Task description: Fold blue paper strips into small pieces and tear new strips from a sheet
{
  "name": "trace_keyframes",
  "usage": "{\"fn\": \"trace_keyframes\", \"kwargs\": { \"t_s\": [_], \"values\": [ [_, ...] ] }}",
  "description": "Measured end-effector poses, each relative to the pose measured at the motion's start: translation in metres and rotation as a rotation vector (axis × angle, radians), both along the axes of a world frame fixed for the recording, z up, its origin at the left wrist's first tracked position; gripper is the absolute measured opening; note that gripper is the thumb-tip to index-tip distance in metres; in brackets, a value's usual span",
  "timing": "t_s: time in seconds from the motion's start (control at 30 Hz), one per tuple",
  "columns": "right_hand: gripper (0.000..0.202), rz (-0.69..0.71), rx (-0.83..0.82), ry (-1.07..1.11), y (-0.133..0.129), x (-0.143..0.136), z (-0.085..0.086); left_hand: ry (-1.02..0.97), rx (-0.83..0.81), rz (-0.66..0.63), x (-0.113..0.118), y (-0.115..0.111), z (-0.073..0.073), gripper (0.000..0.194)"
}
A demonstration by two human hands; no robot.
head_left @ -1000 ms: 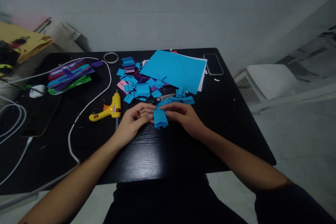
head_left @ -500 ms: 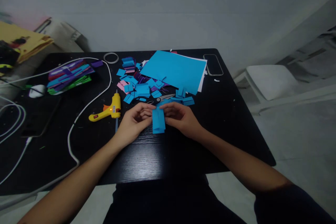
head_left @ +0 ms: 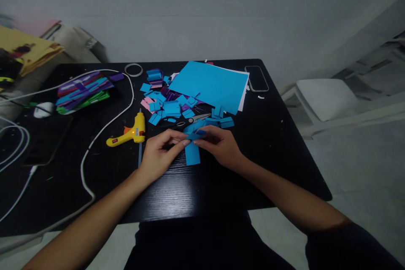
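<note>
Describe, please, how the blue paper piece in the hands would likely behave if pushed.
The blue paper piece is probably light: the left hand and right hand merely pinch it. Looking thin, it may crease if pressed. It seems fairly stiff, since its near end extends straight.

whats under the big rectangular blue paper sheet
A white paper sheet shows along the right edge of the big rectangular blue paper sheet; the rest underneath is covered.

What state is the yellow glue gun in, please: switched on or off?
Apparently on: a small orange light glows on the glue gun, which lies on the table.
</note>
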State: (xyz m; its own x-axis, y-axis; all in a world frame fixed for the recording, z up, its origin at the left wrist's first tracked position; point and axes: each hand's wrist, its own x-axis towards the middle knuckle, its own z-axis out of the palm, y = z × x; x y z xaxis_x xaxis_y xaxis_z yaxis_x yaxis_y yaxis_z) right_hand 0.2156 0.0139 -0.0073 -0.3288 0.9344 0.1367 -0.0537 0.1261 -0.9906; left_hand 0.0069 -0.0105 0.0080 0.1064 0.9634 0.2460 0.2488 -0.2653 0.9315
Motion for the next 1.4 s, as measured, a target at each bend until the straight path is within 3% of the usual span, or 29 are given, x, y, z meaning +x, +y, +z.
{"fn": "trace_keyframes", "kwargs": {
  "t_s": [0.2, 0.6, 0.77, 0.93, 1.1, 1.3, 1.4],
  "values": [
    [0.02, -0.097, 0.12, -0.087, -0.005, -0.002, 0.002, 0.065, 0.038, 0.034, 0.001, -0.003, -0.002, 0.015],
    [0.035, -0.101, -0.057, 0.042, -0.01, -0.007, 0.004, 0.025, 0.013, 0.003, 0.003, -0.004, -0.002, 0.013],
    [0.026, -0.042, -0.097, 0.036, -0.01, -0.007, 0.004, 0.119, -0.011, 0.008, -0.001, -0.002, -0.004, 0.018],
    [0.026, -0.002, -0.126, 0.076, -0.008, -0.005, 0.004, 0.06, 0.019, -0.08, -0.002, 0.0, -0.005, 0.022],
    [0.02, 0.044, -0.03, 0.066, -0.006, -0.002, 0.003, 0.144, 0.129, -0.061, -0.006, 0.0, -0.007, 0.021],
    [0.015, -0.016, 0.15, -0.022, -0.006, 0.0, 0.006, 0.187, 0.251, -0.064, -0.006, -0.002, -0.002, 0.018],
    [0.016, -0.056, 0.162, -0.079, -0.008, 0.0, 0.008, 0.202, 0.25, -0.021, -0.004, -0.002, 0.001, 0.012]
  ]
}}
